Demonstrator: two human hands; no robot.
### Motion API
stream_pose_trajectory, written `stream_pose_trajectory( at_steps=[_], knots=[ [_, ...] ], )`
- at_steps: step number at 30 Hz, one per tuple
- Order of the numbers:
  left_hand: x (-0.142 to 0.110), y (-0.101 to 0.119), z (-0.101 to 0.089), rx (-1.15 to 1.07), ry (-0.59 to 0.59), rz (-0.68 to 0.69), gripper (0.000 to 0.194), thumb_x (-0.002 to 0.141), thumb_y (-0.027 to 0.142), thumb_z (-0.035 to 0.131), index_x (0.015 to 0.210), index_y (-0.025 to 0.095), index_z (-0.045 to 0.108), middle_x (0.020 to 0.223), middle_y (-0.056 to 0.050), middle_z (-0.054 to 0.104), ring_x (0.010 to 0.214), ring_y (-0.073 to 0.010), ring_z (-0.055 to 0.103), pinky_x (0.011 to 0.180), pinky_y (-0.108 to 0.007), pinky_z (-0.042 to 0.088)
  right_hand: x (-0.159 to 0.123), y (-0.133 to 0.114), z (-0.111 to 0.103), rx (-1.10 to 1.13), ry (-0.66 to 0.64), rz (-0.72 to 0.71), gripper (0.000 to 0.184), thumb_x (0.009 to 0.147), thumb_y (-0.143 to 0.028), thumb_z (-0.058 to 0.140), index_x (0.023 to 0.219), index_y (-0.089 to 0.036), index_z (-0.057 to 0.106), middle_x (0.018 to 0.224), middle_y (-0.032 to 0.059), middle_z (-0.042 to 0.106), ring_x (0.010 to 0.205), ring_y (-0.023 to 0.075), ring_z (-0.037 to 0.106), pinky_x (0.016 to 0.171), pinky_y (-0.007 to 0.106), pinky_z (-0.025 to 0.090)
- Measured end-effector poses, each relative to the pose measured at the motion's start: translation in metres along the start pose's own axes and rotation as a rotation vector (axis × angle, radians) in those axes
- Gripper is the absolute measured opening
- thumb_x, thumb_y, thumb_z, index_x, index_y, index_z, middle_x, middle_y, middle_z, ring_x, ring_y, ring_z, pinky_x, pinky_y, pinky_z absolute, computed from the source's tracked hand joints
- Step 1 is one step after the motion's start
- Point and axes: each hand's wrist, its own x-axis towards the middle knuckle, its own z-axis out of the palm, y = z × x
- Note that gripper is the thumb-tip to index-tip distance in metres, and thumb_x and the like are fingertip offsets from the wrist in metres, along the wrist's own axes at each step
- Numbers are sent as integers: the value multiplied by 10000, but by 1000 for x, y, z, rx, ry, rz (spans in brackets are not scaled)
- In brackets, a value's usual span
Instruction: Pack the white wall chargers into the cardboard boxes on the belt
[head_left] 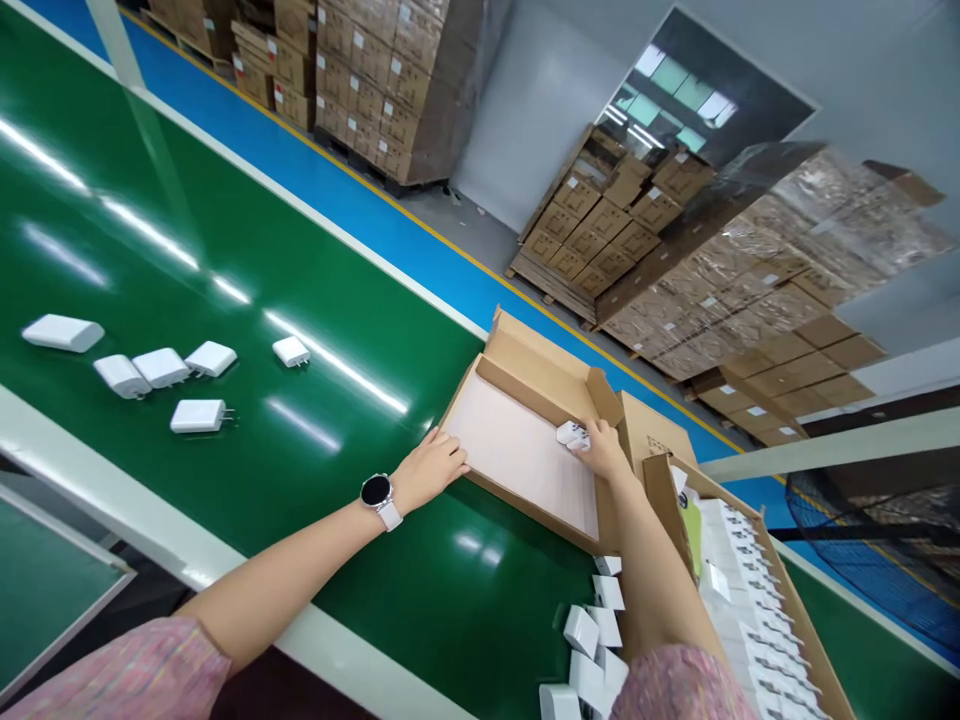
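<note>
Both arms stretch forward over the green desk (360, 440). The left hand (430, 470), palm down, lays bent fingers on the near-left edge of an open carton (517, 450); whether it grips, I cannot tell. The right hand (602, 450) reaches into the carton's right end, its fingers narrowed on a white charger (573, 435), small, rounded and dark-marked, over the pale base.

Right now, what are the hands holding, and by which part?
The right hand holds at least one white charger by its end at picture right. The left hand touches the edge of the open box.
</note>
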Motion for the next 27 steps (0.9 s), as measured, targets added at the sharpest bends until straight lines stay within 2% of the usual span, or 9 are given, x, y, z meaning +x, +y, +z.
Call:
stream_pose_trajectory(
  at_steps=[2,4,8,11,16,20,22,24,27],
  knots=[
    [0,2,0,-7,-9,0,238,1080,248,524,853,208,580,902,-18,589,939,-211,599,1120,-454,428,-9,11,1,-44,23,49,600,770,-280,739,1349,-222,591,1311,162,575,1191,346,539,993,435,450],
    [-1,2,0,-15,-19,-2,210,1072,247,544,870,207,587,916,-19,593,967,-214,605,1135,-461,420,-19,19,3,-77,43,89,507,805,-290,708,1298,-211,618,1301,169,560,1186,348,531,977,440,452],
    [-2,3,2,-16,-26,16,194,1067,239,544,879,214,585,937,-21,601,992,-220,618,1144,-481,426,-33,22,8,-118,81,146,377,877,-306,624,1240,-210,663,1280,171,559,1170,343,529,947,448,452],
    [-3,4,3,-14,-30,52,161,1068,235,530,919,226,591,953,-23,616,1011,-223,631,1145,-488,434,-38,9,11,-148,131,192,452,876,-306,603,1310,-185,640,1345,205,530,1229,383,487,972,503,428],
    [-5,4,0,3,-46,82,71,1052,219,539,1061,221,610,1088,-60,666,1122,-238,641,1145,-464,430,-50,-27,10,-249,71,14,500,825,-214,612,1319,-268,671,1460,162,515,1334,388,402,1073,553,334],
    [-7,0,-4,-2,-57,101,273,1028,192,542,1298,224,575,1315,-103,660,1291,-256,601,1147,-449,429,-64,-46,4,-244,62,88,581,811,-149,567,1369,-291,652,1476,163,504,1361,396,385,1090,592,322],
    [-7,-2,-4,-1,-62,101,360,1025,169,513,1380,223,542,1380,-116,643,1348,-258,572,1152,-447,425,-74,-47,-5,-146,146,115,629,826,-160,539,1444,-267,592,1456,176,500,1346,387,414,1082,575,359],
    [-7,-3,-4,-2,-67,95,397,1024,131,474,1407,212,536,1396,-122,641,1360,-253,564,1147,-439,427,-92,-43,-16,20,322,176,633,857,-192,500,1489,-199,538,1407,205,507,1313,373,457,1067,552,404],
    [-4,-2,-3,-6,-60,54,357,1045,124,429,1348,220,593,1308,-107,689,1288,-244,606,1085,-422,462,-142,-33,-33,251,569,266,576,905,-285,466,1463,-159,538,1301,204,550,1223,351,535,1030,526,463]
  ],
)
